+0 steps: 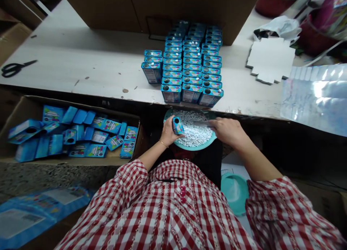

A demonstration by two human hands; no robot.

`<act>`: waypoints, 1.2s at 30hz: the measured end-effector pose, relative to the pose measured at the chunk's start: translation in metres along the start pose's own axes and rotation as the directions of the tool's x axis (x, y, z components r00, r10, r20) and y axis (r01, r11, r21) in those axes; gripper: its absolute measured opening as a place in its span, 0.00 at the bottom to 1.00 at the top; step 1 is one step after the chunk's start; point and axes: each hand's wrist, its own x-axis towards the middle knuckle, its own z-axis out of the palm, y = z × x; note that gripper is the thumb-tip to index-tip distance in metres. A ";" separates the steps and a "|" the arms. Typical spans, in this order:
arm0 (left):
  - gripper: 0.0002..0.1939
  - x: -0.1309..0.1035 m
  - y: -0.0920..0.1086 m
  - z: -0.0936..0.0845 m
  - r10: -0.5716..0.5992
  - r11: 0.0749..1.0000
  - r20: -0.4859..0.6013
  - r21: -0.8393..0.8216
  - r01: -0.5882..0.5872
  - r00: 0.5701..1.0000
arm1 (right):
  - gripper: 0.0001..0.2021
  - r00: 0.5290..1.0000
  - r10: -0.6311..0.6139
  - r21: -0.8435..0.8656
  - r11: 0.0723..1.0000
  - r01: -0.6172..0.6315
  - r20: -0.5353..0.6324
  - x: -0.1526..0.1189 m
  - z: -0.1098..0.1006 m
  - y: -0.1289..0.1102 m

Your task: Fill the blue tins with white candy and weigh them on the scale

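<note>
Blue box (178,125) gripped in my left hand (168,131), over the rim of the teal bowl (193,148) of white candies (197,135). My right hand (227,130) is closed round a scoop (202,123), blade over the candies. Rows of boxes (192,67) on the table (119,65).

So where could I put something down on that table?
On the white table, the biggest bare patch is left, between the scissors and the blue boxes. A smaller one lies between those boxes and the white cards. It's crowded where the boxes stand in rows, and on the right around the cards and shiny sheet.
</note>
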 end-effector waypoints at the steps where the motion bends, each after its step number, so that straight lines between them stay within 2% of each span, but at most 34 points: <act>1: 0.55 0.000 -0.004 -0.001 -0.041 0.998 -0.013 -0.045 0.041 0.999 | 0.15 0.998 0.043 0.006 0.999 -0.043 0.046 0.000 0.020 0.008; 4: 0.56 0.003 -0.013 0.001 -0.138 0.972 -0.007 -0.192 0.134 0.990 | 0.16 0.988 0.100 0.077 0.991 -0.110 0.118 0.013 0.082 0.013; 7: 0.54 0.009 -0.015 0.012 -0.164 0.942 0.045 -0.291 0.170 0.985 | 0.18 0.992 0.104 0.277 0.953 -0.121 0.078 0.041 0.123 -0.007; 10: 0.54 0.014 -0.011 0.022 -0.149 0.921 0.097 -0.349 0.174 0.984 | 0.19 0.992 0.115 0.390 0.913 -0.124 0.048 0.066 0.140 -0.024; 13: 0.53 0.014 -0.004 0.021 -0.136 0.906 0.108 -0.390 0.168 0.985 | 0.19 0.991 0.131 0.458 0.879 -0.132 0.034 0.076 0.152 -0.022; 15: 0.52 0.011 -0.002 0.014 -0.130 0.910 0.090 -0.383 0.155 0.987 | 0.19 0.991 0.132 0.583 0.807 -0.097 -0.018 0.076 0.159 -0.015; 18: 0.53 0.008 -0.005 -0.001 -0.125 0.937 0.057 -0.321 0.136 0.991 | 0.18 0.980 0.121 0.765 0.643 0.043 -0.157 0.071 0.162 -0.002; 21: 0.54 0.010 -0.009 -0.009 -0.100 0.973 0.049 -0.203 0.108 0.994 | 0.17 0.959 0.091 0.799 0.578 0.167 -0.267 0.062 0.146 0.009; 23: 0.54 0.013 -0.010 -0.009 -0.061 0.992 0.064 -0.109 0.068 0.996 | 0.17 0.951 0.064 0.771 0.602 0.205 -0.303 0.055 0.125 0.015; 25: 0.54 0.016 -0.009 -0.005 -0.008 0.999 0.085 -0.035 0.011 0.996 | 0.18 0.953 0.016 0.709 0.672 0.214 -0.303 0.049 0.099 0.018; 28: 0.54 0.020 -0.003 0.002 0.053 0.998 0.107 0.039 -0.058 0.993 | 0.18 0.973 -0.067 0.565 0.804 0.185 -0.223 0.042 0.057 0.015; 31: 0.53 0.021 0.003 0.006 0.078 0.993 0.127 0.080 -0.088 0.989 | 0.18 0.992 -0.081 0.353 0.929 0.110 -0.095 0.038 0.022 0.005; 33: 0.51 0.020 0.005 0.006 0.082 0.991 0.134 0.098 -0.096 0.988 | 0.18 0.996 -0.082 0.205 0.975 0.088 -0.040 0.036 0.005 -0.004; 36: 0.50 0.019 0.007 0.006 0.079 0.989 0.145 0.114 -0.096 0.986 | 0.17 0.994 -0.107 0.060 0.992 0.108 -0.019 0.035 -0.012 -0.019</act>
